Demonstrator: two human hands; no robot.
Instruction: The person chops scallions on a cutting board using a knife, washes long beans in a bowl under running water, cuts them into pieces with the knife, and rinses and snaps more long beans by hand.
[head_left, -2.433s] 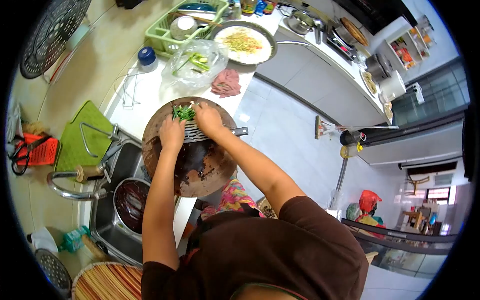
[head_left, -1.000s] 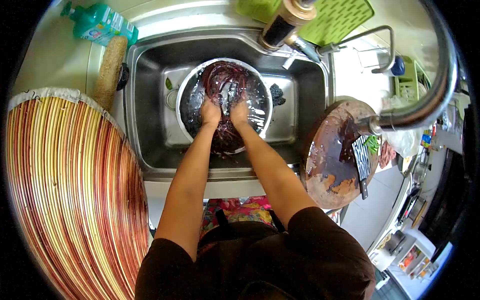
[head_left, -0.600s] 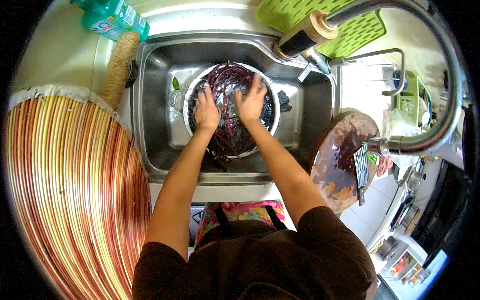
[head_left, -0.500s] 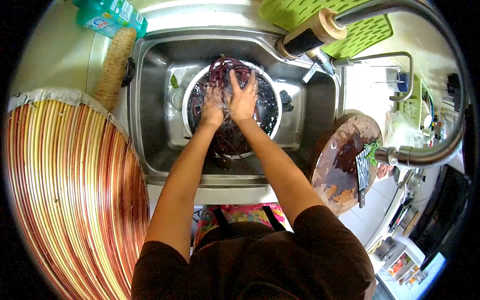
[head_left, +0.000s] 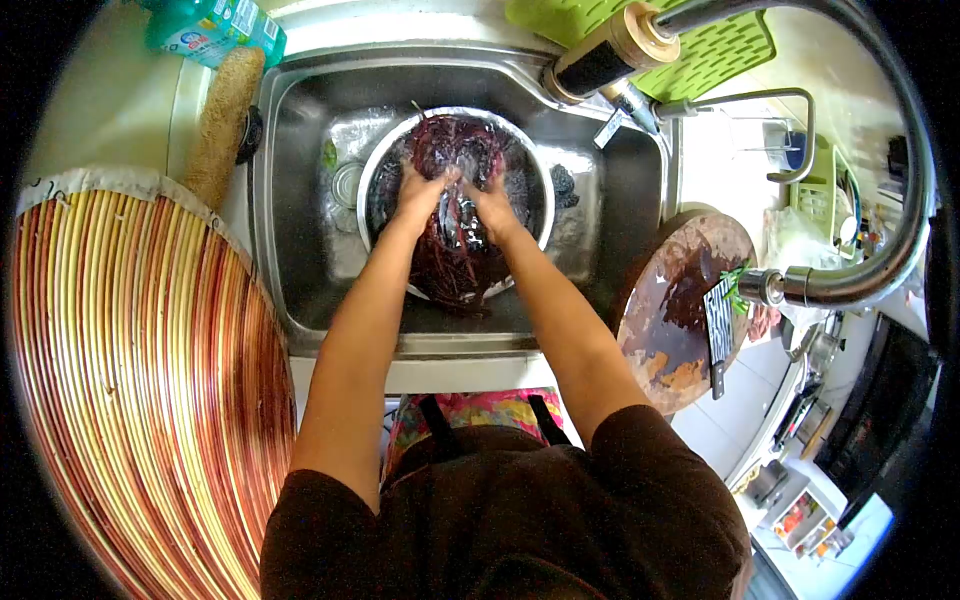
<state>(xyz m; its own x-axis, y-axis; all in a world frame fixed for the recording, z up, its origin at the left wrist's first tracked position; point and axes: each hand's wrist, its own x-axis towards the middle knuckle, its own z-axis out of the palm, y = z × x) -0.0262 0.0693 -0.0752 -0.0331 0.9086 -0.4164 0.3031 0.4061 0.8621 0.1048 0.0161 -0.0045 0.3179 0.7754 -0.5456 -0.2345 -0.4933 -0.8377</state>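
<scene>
A round metal basin [head_left: 547, 205] stands in the steel sink, holding dark water and a mass of thin purple-red strands [head_left: 455, 268]. Inside the basin, my left hand [head_left: 421, 200] is curved round the left side of the strands, its thumb pointing inward. My right hand [head_left: 491, 207] closes on them from the right. The two thumbs nearly meet over the middle of the bundle. Most of the fingers on both hands are hidden by the strands and water.
The faucet [head_left: 905, 200] arches over the right side. A round chopping board [head_left: 660, 330] with a cleaver [head_left: 719, 325] and chopped greens [head_left: 735, 290] lies right of the sink [head_left: 620, 130]. At the left are a striped woven round [head_left: 140, 380], a loofah-like roll [head_left: 225, 125] and a green bottle [head_left: 215, 30].
Both hands have left the greens and cleaver on the board and gone into the basin. Their spread fingers have since closed round the strands, and the view has shifted to the sink.
</scene>
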